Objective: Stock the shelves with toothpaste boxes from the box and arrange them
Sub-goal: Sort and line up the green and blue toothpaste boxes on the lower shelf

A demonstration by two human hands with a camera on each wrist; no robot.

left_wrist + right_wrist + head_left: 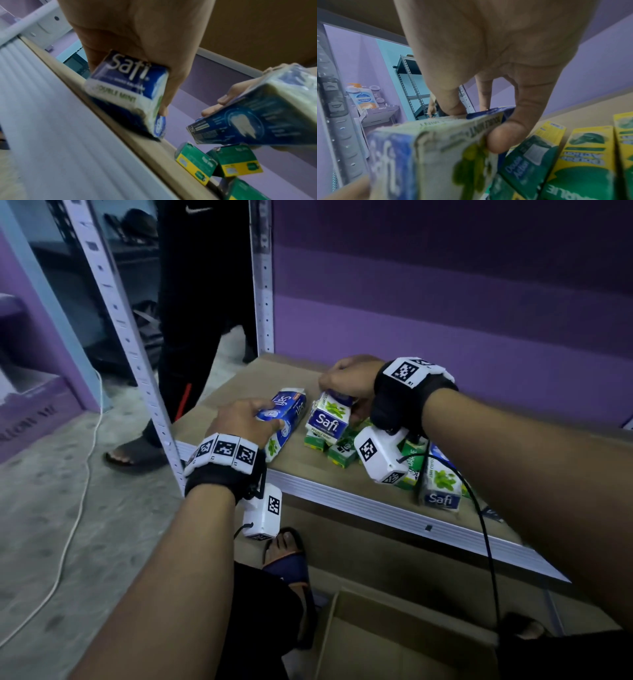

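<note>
A blue-and-white Safi toothpaste box (pixel 286 419) lies lengthwise near the shelf's (pixel 298 378) front left corner. Just beside it a second Safi box (pixel 329 419) sits tilted above small green boxes (pixel 342 453). A third Safi box (pixel 440 484) stands at the front edge. An open cardboard box (pixel 394 638) sits on the floor below.

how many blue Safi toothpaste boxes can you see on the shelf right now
3. One lies on the shelf under the left hand, which grips it. One is lifted in the right hand above the green boxes. One stands near the front edge. More may be hidden behind the right arm.
</note>
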